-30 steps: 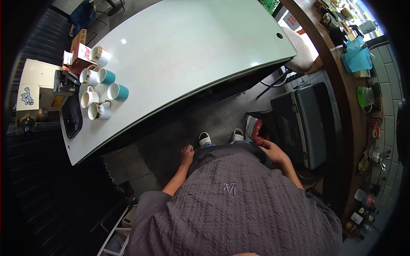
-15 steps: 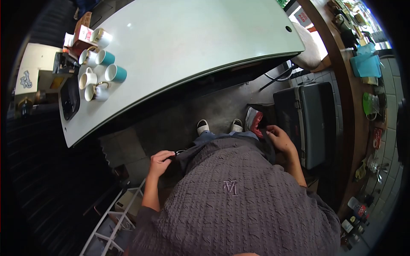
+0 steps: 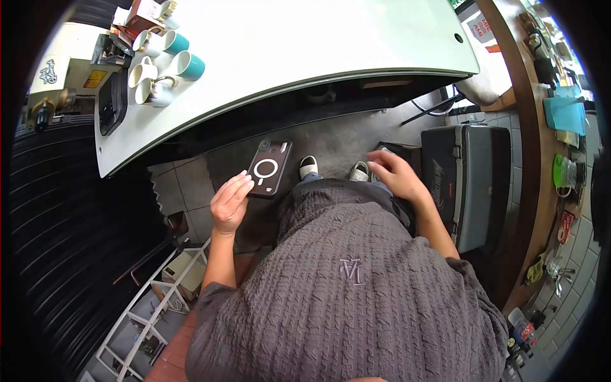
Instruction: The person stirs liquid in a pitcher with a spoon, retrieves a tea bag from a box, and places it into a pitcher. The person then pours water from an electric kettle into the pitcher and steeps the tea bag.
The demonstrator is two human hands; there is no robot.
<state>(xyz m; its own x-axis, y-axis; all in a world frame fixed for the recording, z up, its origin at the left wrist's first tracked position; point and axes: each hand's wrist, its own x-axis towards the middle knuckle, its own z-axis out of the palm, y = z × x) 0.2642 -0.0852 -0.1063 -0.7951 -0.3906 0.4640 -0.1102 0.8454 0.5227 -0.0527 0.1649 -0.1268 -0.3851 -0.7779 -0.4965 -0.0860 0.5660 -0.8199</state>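
Observation:
A dark smartphone [image 3: 270, 167] with a white ring on its back is held at its lower left by my left hand [image 3: 230, 202]. It tilts over the grey floor, back side up, and its screen is hidden. My right hand [image 3: 400, 177] is in front of my right leg, thumb and fingers apart, with nothing visible between them. Below both hands are my feet in pale slides [image 3: 308, 166] and the hem of my dark textured shirt [image 3: 344, 254].
Several white and teal mugs [image 3: 189, 65] stand at the left of the white counter [image 3: 305, 38]. A dark hard case [image 3: 468, 184] is at right, beside a wooden shelf [image 3: 531, 172] with kitchenware. A white metal rack [image 3: 137, 318] stands at lower left.
My left hand has moved up from my side, and the phone is now visible in it. The right hand has lifted slightly away from the shirt hem. The view has shifted.

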